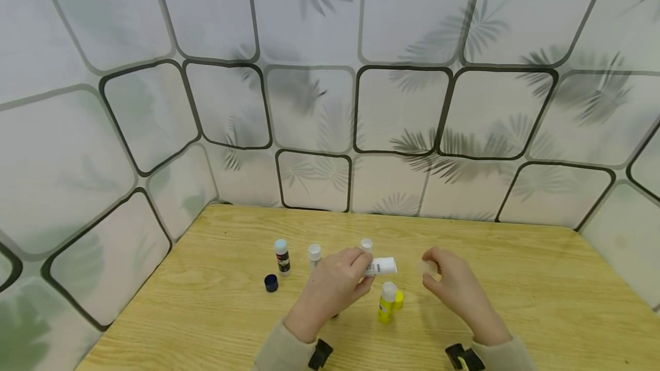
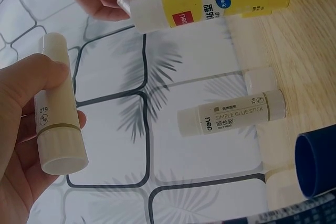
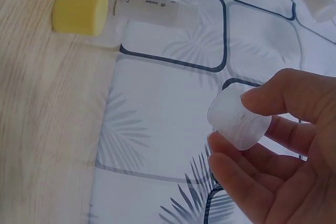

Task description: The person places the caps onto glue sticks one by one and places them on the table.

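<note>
My left hand (image 1: 332,285) grips a white glue stick (image 1: 384,266), which lies almost level above the table. In the left wrist view, my thumb presses along this glue stick (image 2: 56,106), and the fingers curl behind it. Off to the right, my right hand (image 1: 459,282) pinches a translucent white cap (image 3: 239,119) between thumb and fingers, apart from the glue stick. Between the two hands stands a yellow glue stick (image 1: 385,305) with a white top. Just behind it sits a yellow cap (image 1: 399,300).
Upright white glue sticks stand behind my left hand, one glue stick (image 1: 314,253) to its left and another (image 1: 366,244) beyond it. Farther left are a dark-labelled bottle with a light blue top (image 1: 282,257) and a dark blue cap (image 1: 271,283). Patterned curtain (image 1: 319,182) borders the wooden table (image 1: 216,302).
</note>
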`<state>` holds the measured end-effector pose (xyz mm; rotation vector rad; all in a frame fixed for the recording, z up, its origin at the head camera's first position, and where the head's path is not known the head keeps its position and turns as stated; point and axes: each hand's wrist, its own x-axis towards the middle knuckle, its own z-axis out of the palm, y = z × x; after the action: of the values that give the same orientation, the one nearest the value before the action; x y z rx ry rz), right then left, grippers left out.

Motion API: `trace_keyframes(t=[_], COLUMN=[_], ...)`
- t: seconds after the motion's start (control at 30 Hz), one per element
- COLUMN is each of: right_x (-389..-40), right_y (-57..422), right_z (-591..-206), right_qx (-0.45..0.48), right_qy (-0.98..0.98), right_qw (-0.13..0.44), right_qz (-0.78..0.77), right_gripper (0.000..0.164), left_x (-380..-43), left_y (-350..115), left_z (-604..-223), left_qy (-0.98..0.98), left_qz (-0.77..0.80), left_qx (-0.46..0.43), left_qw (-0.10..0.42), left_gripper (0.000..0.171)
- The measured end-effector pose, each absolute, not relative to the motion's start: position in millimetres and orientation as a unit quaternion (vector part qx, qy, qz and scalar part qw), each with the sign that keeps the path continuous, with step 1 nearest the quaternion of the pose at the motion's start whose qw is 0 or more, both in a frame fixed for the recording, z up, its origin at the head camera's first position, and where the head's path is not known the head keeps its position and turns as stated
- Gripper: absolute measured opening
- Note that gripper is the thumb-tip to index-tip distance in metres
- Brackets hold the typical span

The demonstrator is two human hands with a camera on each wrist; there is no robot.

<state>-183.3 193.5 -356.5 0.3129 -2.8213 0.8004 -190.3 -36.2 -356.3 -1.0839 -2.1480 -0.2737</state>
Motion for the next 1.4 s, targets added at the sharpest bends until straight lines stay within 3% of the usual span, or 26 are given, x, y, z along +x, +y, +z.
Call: trace_keyframes(t=[0.33, 0.8, 1.4], right_x=[-176.5, -170.3, -162.8], right_y=[189.6, 184.8, 180.0], right_z=[-351.1, -344.7, -339.3], right_qx=[0.124, 0.125, 0.146], right_qy=[-0.939, -0.928, -0.903], right_qw=[0.138, 0.155, 0.185], right_qz=[0.289, 0.314, 0.360], right_gripper=[0.033, 0.025, 0.027], left_x=[-190.6, -189.9, -190.6], left_y=[-36.5, -37.0, -36.9], left_z=[-355.3, -354.7, -355.9], left_qy=[-0.829, -0.830, -0.833], left_qz=[-0.106, -0.101, -0.096], left_qx=[-0.419, -0.418, -0.415], left_qw=[0.355, 0.355, 0.353], left_gripper=[0.018, 0.018, 0.019])
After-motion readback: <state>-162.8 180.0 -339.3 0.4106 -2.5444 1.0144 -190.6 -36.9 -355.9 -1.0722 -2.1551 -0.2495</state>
